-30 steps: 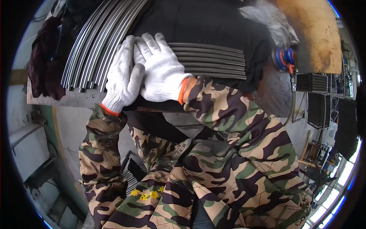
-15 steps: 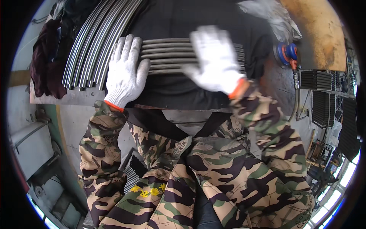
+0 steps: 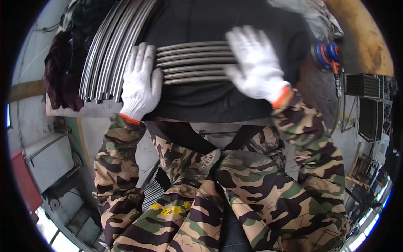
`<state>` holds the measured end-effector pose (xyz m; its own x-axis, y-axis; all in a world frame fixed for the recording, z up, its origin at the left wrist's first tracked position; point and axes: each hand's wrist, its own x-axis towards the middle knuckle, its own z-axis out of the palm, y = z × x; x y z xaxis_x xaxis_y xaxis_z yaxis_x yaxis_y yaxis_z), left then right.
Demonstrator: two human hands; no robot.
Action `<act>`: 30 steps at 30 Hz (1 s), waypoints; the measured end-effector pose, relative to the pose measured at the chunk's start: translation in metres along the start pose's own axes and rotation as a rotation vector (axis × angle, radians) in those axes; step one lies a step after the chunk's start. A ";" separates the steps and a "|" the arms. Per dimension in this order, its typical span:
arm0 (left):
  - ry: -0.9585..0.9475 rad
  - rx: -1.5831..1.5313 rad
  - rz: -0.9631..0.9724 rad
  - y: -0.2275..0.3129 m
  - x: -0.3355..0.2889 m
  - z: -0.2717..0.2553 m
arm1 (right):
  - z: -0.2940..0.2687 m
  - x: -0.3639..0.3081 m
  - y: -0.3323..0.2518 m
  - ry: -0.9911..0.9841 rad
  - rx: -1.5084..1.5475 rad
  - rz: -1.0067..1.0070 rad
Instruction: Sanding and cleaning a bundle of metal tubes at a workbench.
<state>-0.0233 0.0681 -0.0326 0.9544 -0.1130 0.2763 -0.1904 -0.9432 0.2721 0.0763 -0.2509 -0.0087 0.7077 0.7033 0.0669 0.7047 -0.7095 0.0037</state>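
Observation:
Several dull grey metal rods (image 3: pixel 195 63) lie side by side in a row, running left to right on a black cloth (image 3: pixel 197 98). At their left ends my left hand (image 3: pixel 140 84), in a white knitted glove with an orange cuff, rests flat with its fingers stretched out. My right hand (image 3: pixel 257 63), gloved the same way, lies spread at the right ends and hides them. Neither hand is wrapped round a rod. Left of my left hand, a bundle of longer, shinier metal rods (image 3: pixel 113 50) extends away toward the far side.
A blue and orange air sander (image 3: pixel 327 56) with a hose sits on the table's right side. Beyond it are a grey plastic sheet (image 3: pixel 315 14) and a brown board (image 3: pixel 365 33). A dark maroon cloth (image 3: pixel 61 75) hangs at the left edge. Racked dark bars (image 3: pixel 363 86) stand at far right.
My right hand has slid right along the rods, now covering right ends that showed beyond it before. My left hand stays at the left ends. The whole view has shifted slightly.

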 end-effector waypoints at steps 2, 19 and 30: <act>0.010 0.010 0.008 0.005 0.007 0.002 | -0.003 -0.019 0.030 0.103 0.147 -0.044; 0.049 -0.031 0.058 0.001 0.002 -0.012 | -0.018 0.043 -0.065 -0.052 0.119 -0.221; 0.021 -0.043 0.053 0.000 0.008 -0.005 | -0.007 0.063 -0.108 -0.092 0.080 -0.224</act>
<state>-0.0167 0.0693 -0.0256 0.9378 -0.1551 0.3106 -0.2505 -0.9217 0.2961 0.0438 -0.1302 0.0018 0.5323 0.8464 -0.0177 0.8437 -0.5321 -0.0711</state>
